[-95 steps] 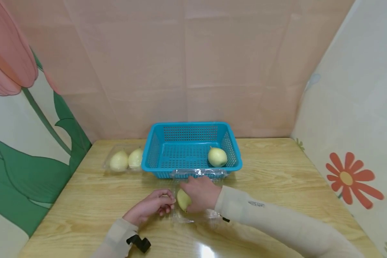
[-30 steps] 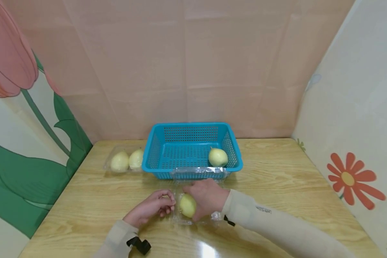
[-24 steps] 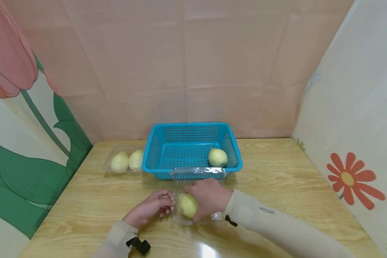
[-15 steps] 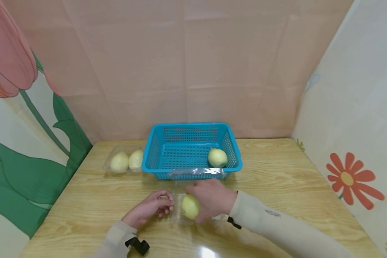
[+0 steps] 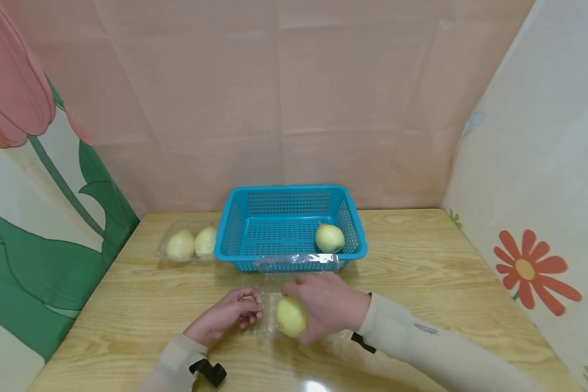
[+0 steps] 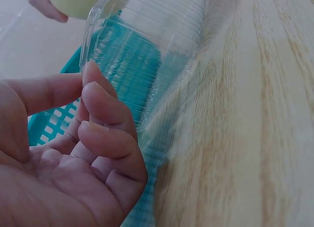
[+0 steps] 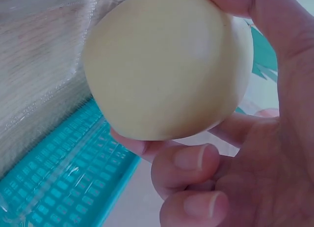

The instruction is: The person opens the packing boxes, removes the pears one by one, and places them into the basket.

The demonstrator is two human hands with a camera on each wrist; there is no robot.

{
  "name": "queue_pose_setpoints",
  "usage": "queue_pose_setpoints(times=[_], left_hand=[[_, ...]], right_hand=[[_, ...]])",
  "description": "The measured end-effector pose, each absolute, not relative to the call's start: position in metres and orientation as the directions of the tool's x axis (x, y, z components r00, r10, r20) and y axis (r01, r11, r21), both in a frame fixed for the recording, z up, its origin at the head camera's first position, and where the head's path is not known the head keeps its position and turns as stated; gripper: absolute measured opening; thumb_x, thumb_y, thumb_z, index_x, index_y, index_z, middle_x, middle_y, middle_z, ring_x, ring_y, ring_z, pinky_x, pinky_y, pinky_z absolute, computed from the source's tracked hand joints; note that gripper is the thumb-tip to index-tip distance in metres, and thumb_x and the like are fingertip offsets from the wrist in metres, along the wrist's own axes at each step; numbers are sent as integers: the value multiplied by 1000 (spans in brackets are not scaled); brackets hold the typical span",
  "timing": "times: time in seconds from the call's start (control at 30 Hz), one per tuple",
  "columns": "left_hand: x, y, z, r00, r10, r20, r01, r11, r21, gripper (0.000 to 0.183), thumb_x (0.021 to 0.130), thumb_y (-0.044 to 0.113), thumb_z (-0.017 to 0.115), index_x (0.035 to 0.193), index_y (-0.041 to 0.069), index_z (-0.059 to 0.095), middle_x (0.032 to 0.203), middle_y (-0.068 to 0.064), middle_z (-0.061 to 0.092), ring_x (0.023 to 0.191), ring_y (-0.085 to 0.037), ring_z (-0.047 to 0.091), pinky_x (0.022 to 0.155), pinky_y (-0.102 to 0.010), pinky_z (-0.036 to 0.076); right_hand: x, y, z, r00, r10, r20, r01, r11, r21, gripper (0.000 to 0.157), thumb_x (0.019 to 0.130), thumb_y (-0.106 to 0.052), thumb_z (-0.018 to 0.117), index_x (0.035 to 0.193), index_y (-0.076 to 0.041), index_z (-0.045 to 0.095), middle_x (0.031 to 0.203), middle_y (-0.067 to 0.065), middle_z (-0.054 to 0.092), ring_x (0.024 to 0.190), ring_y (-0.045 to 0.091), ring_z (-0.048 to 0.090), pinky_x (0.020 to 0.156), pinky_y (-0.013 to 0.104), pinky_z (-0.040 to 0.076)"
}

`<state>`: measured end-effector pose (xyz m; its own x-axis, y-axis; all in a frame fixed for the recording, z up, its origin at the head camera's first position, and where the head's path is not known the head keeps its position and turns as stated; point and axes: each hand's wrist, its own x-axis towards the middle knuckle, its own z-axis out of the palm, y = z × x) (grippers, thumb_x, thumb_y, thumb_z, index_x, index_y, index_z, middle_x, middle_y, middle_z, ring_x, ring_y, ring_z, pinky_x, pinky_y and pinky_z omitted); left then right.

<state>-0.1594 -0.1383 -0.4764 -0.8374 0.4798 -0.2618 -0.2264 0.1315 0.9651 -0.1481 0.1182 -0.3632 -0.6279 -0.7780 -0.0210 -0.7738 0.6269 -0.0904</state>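
My right hand grips a pale yellow-green pear, its thumb and fingers around the fruit. In the right wrist view the pear fills much of the picture, with two fingertips curled below it. Under the pear lies an open clear plastic box, partly hidden by hand and fruit; its raised lid leans toward the basket. At the box's left edge my left hand pinches the rim between thumb and index finger, the other fingers curled.
A blue perforated basket stands behind the box, with one pear at its right side. Left of it, a clear box contains two pears. All rest on a wooden table before a pink backdrop.
My right hand has shifted right and closer to me with the pear, which shows more of itself. The left hand has barely moved at the rim.
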Motion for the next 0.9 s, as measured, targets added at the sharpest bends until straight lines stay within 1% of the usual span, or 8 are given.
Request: queue_pose_setpoints(times=[0.13, 0.37, 0.47, 0.7, 0.9], left_hand=[[-160, -139, -478, -839, 480, -257, -223, 129, 966, 3, 97, 8, 55, 96, 7, 57, 81, -4, 64, 66, -12, 53, 54, -21, 41], [-160, -139, -478, -837, 481, -262, -237, 113, 965, 2, 97, 6, 55, 96, 6, 56, 80, -3, 63, 65, -11, 52, 54, -21, 40], [-160, -140, -478, -836, 480, -264, -242, 109, 964, 5, 97, 3, 54, 95, 8, 56, 80, -3, 63, 65, -10, 51, 53, -20, 40], [-159, -141, -477, -837, 482, -261, -238, 111, 965, 4, 98, 8, 56, 95, 5, 56, 80, -3, 62, 65, -10, 51, 54, -20, 41], [-159, -143, -477, -838, 481, -259, -229, 120, 966, 4, 97, 9, 58, 96, 6, 56, 80, -2, 62, 65, -10, 51, 54, -20, 41]], right_hand=[[-147, 122, -361, -628, -778, -17, -773, 627, -101, 69, 57, -51, 86, 116, -21, 63, 89, -8, 61, 73, 5, 53, 56, 24, 43], [-144, 129, -355, -631, -775, 22, -771, 625, -124, 66, 57, -48, 86, 113, -22, 63, 88, -9, 60, 71, 4, 53, 55, 23, 43], [-140, 130, -353, -627, -778, 43, -776, 618, -123, 64, 57, -47, 86, 110, -22, 63, 87, -9, 59, 68, 3, 52, 53, 23, 42], [-131, 135, -343, -618, -782, 83, -785, 609, -109, 65, 55, -47, 85, 111, -23, 62, 88, -9, 59, 68, 3, 51, 51, 22, 39], [-127, 142, -332, -643, -760, 98, -766, 633, -116, 67, 55, -49, 85, 114, -25, 62, 90, -11, 59, 70, 2, 53, 53, 25, 40]])
